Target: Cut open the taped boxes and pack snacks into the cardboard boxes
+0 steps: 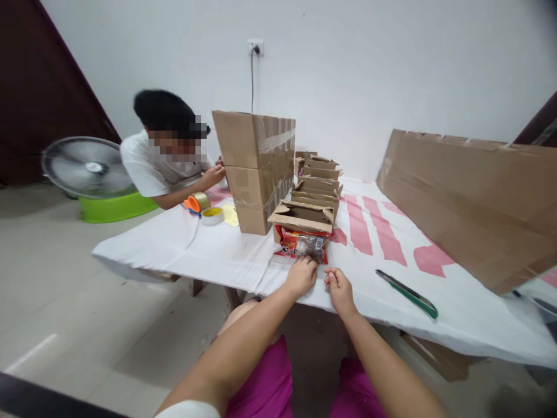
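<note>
A red snack packet [301,244] with a clear window stands against the front of an open cardboard box [278,231] near the table's front edge. My left hand [301,276] has its fingers bent against the packet's lower edge and closed on it. Just to the right, my right hand [340,292] is closed with its fingers curled, a little apart from the packet. Whatever those fingers may hold is hidden. A green utility knife [411,295] lies on the white cloth to the right of my right hand.
Stacked, taped boxes [246,191] stand left of the row of open boxes [315,186]. Tape rolls [213,216] and an orange tape dispenser [196,201] lie further left, near another person [150,168] leaning on the table. A large carton [470,203] stands at right.
</note>
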